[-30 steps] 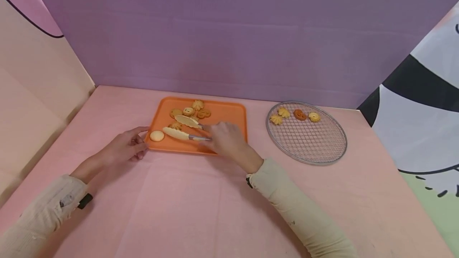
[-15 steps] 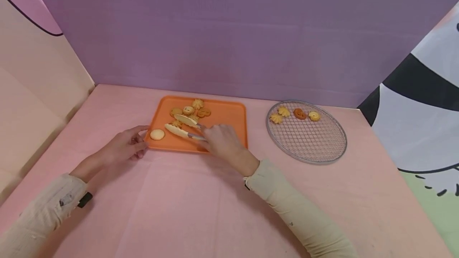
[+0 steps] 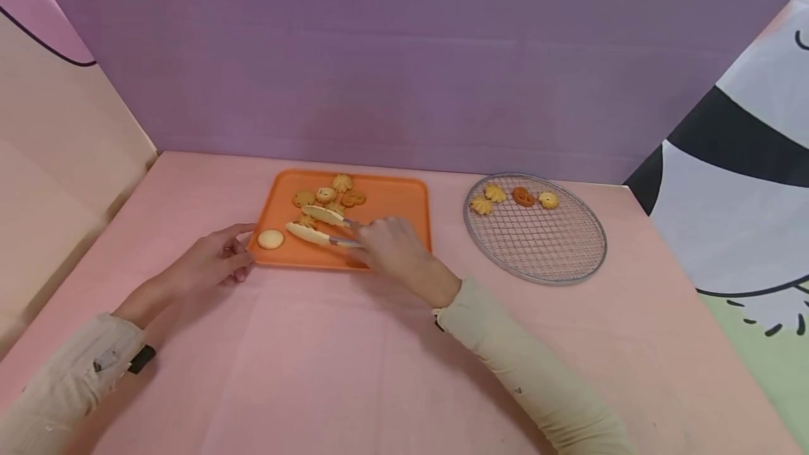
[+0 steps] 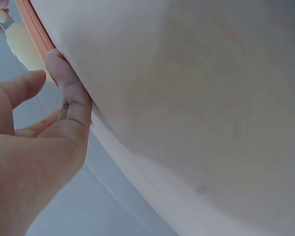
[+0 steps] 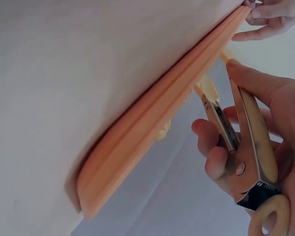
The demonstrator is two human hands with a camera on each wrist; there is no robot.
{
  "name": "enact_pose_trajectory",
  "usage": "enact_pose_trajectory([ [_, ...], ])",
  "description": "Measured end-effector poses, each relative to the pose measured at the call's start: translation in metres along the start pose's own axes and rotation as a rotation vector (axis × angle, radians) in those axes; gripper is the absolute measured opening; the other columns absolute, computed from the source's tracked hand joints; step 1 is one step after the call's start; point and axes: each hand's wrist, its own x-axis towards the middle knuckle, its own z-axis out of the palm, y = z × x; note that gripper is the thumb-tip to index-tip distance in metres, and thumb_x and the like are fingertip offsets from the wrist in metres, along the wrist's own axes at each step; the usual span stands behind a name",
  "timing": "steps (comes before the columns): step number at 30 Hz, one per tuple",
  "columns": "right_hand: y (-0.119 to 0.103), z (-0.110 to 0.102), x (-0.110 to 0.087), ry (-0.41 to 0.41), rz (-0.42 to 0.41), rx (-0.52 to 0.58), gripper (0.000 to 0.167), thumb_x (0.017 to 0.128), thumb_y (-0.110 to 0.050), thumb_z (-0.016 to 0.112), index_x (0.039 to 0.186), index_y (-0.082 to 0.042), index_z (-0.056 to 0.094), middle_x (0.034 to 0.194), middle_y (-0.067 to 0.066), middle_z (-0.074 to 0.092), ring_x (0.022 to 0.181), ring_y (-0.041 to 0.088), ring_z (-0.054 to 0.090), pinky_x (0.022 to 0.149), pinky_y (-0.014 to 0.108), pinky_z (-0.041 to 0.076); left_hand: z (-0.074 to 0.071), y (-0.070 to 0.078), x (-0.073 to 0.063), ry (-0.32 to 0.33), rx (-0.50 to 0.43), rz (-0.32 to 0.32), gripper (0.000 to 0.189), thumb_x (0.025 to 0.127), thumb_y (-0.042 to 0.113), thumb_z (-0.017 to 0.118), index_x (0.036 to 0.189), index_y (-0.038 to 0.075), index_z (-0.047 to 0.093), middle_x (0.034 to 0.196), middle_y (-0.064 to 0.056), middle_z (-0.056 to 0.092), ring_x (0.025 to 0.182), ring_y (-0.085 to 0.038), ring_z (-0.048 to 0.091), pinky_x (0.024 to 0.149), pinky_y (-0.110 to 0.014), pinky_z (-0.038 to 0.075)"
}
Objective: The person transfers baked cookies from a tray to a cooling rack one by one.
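Observation:
My right hand (image 3: 393, 248) holds a pair of tongs (image 5: 243, 164) with cream scalloped tips, fingers on one arm and thumb on the other. In the head view, the spread tips lie over an orange tray (image 3: 398, 202), on either side of a flower-shaped cookie (image 3: 307, 221). My left hand (image 3: 211, 258) touches the tray's left edge near the front corner; its thumb stands apart from the rim in the left wrist view. A plain round cookie (image 3: 270, 239) lies near that corner. Behind the tongs sit several more cookies, including a pretzel-shaped one (image 3: 353, 198).
To the tray's right lies a round wire rack (image 3: 543, 244). Near its back edge are two flower-shaped cookies (image 3: 482, 206), a brown pretzel-shaped cookie (image 3: 523, 196) and a ring-shaped cookie (image 3: 549, 200). Pink cloth (image 3: 316, 371) covers the table; a purple wall (image 3: 404, 90) rises behind.
The tongs' tips have drawn slightly closer together around the flower-shaped cookie. My left hand stays at the tray's edge. The head view has shifted a little.

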Motion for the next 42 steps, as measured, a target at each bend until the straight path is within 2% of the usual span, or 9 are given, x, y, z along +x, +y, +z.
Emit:
enact_pose_trajectory([
  [7,0.004,-0.005,-0.005,0.01,-0.014,0.005,0.045,0.091,-0.043,0.072,0.126,-0.015,0.069,0.056,-0.002,0.055,0.048,0.011,0.044,0.04,0.026,0.034,-0.002,0.001,0.001,0.006,0.008,-0.01,0.058,0.1,0.005,0.057,0.151,0.0,0.031,0.089,-0.014,0.061,0.071,-0.019,0.061,0.061,-0.029,0.057],
  [17,0.007,-0.011,-0.018,0.06,-0.05,0.005,0.047,0.09,-0.042,0.073,0.129,-0.014,0.068,0.054,-0.005,0.048,0.046,0.009,0.038,0.041,0.023,0.024,-0.001,-0.001,0.0,0.001,-0.004,-0.02,0.059,0.101,0.008,0.058,0.152,0.001,0.03,0.091,-0.014,0.061,0.072,-0.018,0.06,0.061,-0.029,0.057],
  [24,0.013,-0.015,-0.03,0.103,-0.08,0.022,0.045,0.09,-0.04,0.074,0.126,-0.014,0.069,0.057,-0.004,0.052,0.046,0.008,0.041,0.041,0.023,0.031,-0.002,-0.001,0.0,0.005,-0.006,-0.011,0.058,0.1,0.007,0.058,0.151,0.001,0.031,0.089,-0.014,0.061,0.07,-0.017,0.061,0.061,-0.029,0.057],
  [30,0.02,-0.016,-0.042,0.152,-0.074,0.013,0.041,0.089,-0.038,0.075,0.122,-0.014,0.07,0.061,-0.002,0.057,0.047,0.009,0.045,0.041,0.026,0.037,0.0,0.002,0.001,-0.001,-0.015,-0.019,0.058,0.1,0.006,0.057,0.151,0.0,0.03,0.09,-0.015,0.06,0.071,-0.018,0.061,0.061,-0.029,0.057],
  [42,0.033,-0.011,-0.063,0.258,-0.133,-0.043,0.045,0.089,-0.039,0.075,0.123,-0.012,0.069,0.069,0.002,0.063,0.048,0.013,0.051,0.04,0.026,0.039,0.0,0.003,0.001,0.009,-0.016,-0.019,0.058,0.099,0.003,0.056,0.151,-0.001,0.03,0.088,-0.014,0.059,0.07,-0.017,0.06,0.06,-0.028,0.057],
])
